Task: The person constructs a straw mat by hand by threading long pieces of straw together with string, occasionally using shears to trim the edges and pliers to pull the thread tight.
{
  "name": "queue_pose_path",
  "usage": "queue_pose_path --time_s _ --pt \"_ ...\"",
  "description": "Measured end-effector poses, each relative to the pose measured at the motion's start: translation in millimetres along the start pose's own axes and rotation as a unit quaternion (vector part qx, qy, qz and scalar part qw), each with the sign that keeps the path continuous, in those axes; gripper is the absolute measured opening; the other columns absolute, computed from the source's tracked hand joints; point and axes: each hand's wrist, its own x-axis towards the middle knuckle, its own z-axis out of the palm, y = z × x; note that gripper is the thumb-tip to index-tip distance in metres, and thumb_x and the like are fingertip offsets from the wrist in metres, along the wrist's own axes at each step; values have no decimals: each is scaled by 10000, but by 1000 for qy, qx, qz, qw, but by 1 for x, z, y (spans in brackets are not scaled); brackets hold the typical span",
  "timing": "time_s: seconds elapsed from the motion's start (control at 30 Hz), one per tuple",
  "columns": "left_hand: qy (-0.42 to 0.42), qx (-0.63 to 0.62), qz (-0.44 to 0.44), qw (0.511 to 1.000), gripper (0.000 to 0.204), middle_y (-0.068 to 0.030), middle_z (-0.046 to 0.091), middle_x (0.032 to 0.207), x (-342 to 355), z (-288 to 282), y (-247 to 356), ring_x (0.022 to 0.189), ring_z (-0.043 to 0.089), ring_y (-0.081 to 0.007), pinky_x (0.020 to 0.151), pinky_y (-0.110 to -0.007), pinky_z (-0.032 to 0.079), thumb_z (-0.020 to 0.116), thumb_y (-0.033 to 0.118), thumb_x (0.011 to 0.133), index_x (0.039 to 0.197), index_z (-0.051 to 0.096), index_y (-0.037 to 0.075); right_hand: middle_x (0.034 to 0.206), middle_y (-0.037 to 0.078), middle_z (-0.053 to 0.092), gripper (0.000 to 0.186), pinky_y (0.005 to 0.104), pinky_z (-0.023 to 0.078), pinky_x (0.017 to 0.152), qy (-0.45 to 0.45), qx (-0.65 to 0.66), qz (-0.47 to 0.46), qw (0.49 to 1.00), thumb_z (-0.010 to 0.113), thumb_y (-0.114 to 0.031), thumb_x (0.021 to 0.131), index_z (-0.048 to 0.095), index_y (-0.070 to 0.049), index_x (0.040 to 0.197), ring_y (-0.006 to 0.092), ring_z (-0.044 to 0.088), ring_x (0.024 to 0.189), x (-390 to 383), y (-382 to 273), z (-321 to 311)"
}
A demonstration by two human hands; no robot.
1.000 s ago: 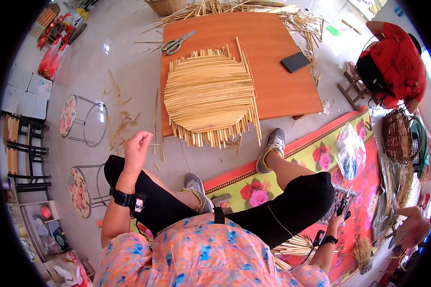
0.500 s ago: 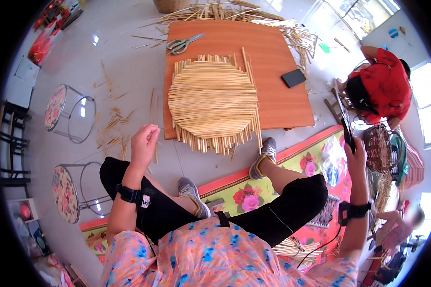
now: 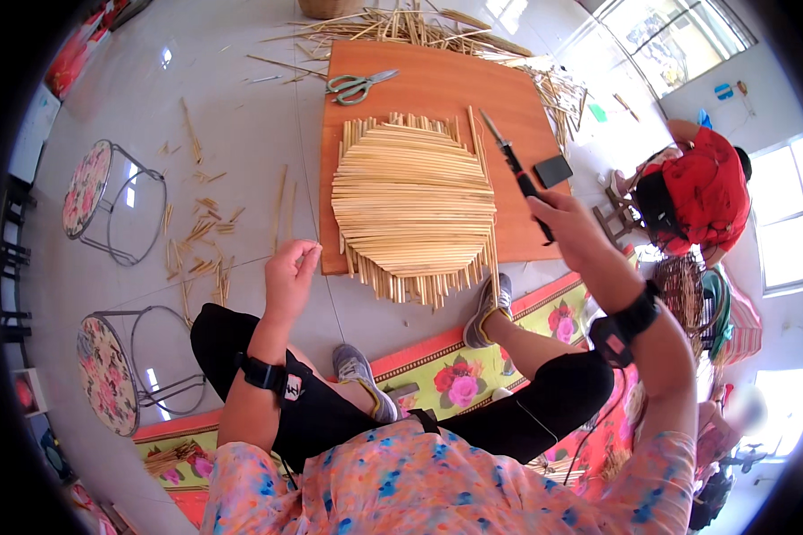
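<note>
A round mat of straw stalks (image 3: 410, 201) lies on the orange-brown wooden board (image 3: 455, 76), its stalk ends uneven along the near and far edges. My right hand (image 3: 567, 227) is closed around the black handle of a long slim tool (image 3: 519, 169) with a narrow, pointed metal end. That end slants up and left above the board, right of the mat; its exact kind is unclear. My left hand (image 3: 292, 276) hovers near the board's lower left corner, fingertips pinched together. Whatever they hold, if anything, is too small to make out. Green-handled scissors (image 3: 359, 86) rest beyond the mat.
A dark flat rectangular object (image 3: 552, 170) sits at the board's right side. Loose straw (image 3: 437, 31) is heaped behind it, and scraps litter the floor at left beside two round stools (image 3: 107, 370). A person in red (image 3: 705, 192) sits at right. A floral mat (image 3: 459, 383) lies under my feet.
My right hand has swung the slim tool inward from the far right to over the board's right part. My left hand has shifted slightly right, still pinched. The view has turned a little.
</note>
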Motion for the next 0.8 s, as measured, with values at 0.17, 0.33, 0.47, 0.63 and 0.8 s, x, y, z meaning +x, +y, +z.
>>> queue_pose_path --time_s 0.17,0.33,0.47,0.63,0.8 --pt "19 -1 12 1000 66 -83 610 792 2 -5 10 652 571 -157 570 -276 463 621 72 877 885 619 7 763 97 610 442 382 472 668 78 -146 1 986 676 -361 832 633 55 974 236 606 757 89 36 72" --pt "17 -14 14 1000 47 -99 594 775 6 -3 15 652 562 -200 597 -294 460 620 49 861 875 613 4 823 232 660 416 452 498 700 239 -309 -28 920 674 -374 811 672 24 930 366 658 806 157 82 135" --pt "15 18 18 1000 49 -117 589 774 9 -6 12 672 568 -253 623 -320 455 628 33 838 867 608 0 1207 196 515 576 485 431 919 192 -312 69 928 635 -447 836 516 19 1154 367 530 1124 154 55 176" --pt "2 23 22 999 56 -122 595 787 14 -1 9 702 585 -269 636 -331 461 635 33 830 867 607 3 1243 154 495 567 495 382 966 206 -317 105 920 634 -407 851 482 13 1200 317 471 1200 167 54 191" --pt "4 28 41 999 55 -116 603 807 17 1 12 705 593 -268 636 -335 470 635 32 831 871 606 7 1242 141 498 546 500 370 975 188 -302 111 928 648 -393 844 503 10 1183 306 457 1211 175 52 194"
